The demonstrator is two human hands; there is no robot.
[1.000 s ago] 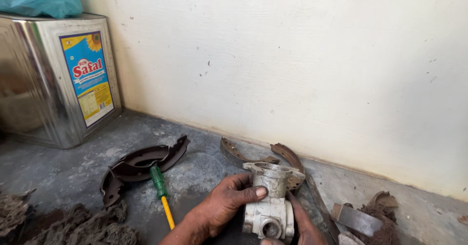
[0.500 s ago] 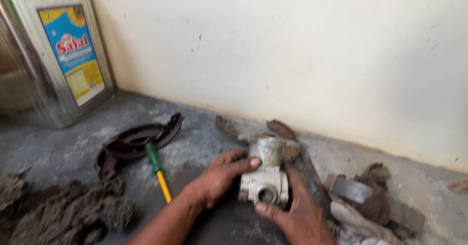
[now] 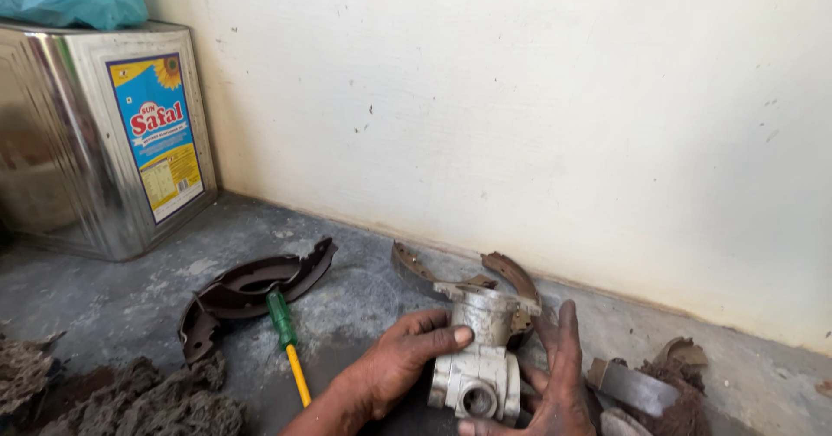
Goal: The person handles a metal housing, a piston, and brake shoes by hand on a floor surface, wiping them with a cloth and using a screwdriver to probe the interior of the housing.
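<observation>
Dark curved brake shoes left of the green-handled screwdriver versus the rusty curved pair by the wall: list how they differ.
The dark curved brake shoes look blackish; the rusty curved pair looks brown. The dark ones lie in full view beside the green-handled screwdriver; the rusty ones sit partly hidden behind the grey metal casting. Both rest on the concrete floor.

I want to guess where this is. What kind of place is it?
Probably a small repair workshop, worked on the floor. Both hands hold a grimy cast-metal part; curved brake shoes and a green-handled screwdriver lie on the dirty concrete.
</observation>
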